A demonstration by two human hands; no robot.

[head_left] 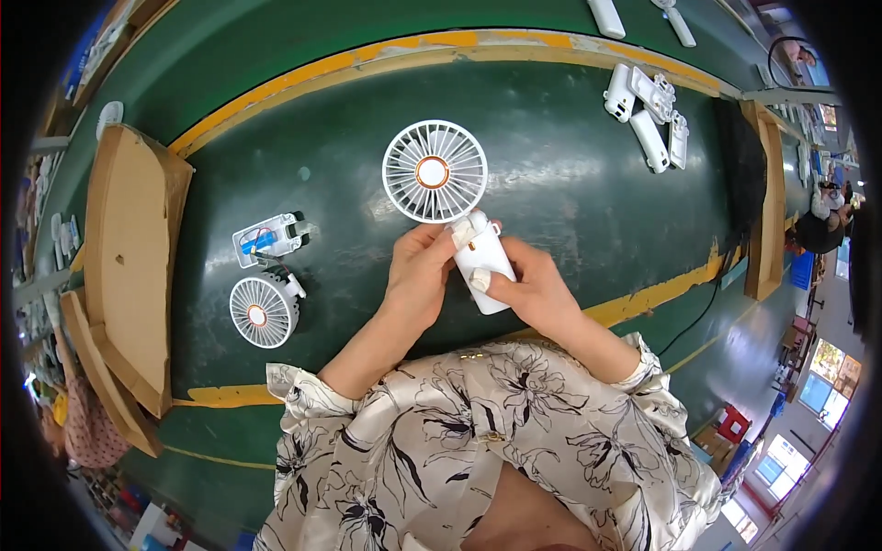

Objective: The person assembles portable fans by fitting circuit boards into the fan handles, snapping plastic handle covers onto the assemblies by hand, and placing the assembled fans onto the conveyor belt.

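Observation:
Between my two hands is a white handheld fan (484,266), its round slatted head (396,172) with an orange ring pointing away from me. My left hand (424,266) pinches the top of the handle, just below the head. Wrapped around the handle's right side, my right hand (533,285) rests its thumb on the front face. White wraps cover both thumb tips. To the left lies a second fan head (260,312), joined by wires to an opened white handle shell (268,239) with a blue battery cell inside.
Several white handle casings (649,138) lie in a pile at the back right of the green bench (349,119). A cardboard box (138,248) stands at the left, another cardboard piece (765,202) at the right. Beyond the yellow edge lie more white parts (606,18).

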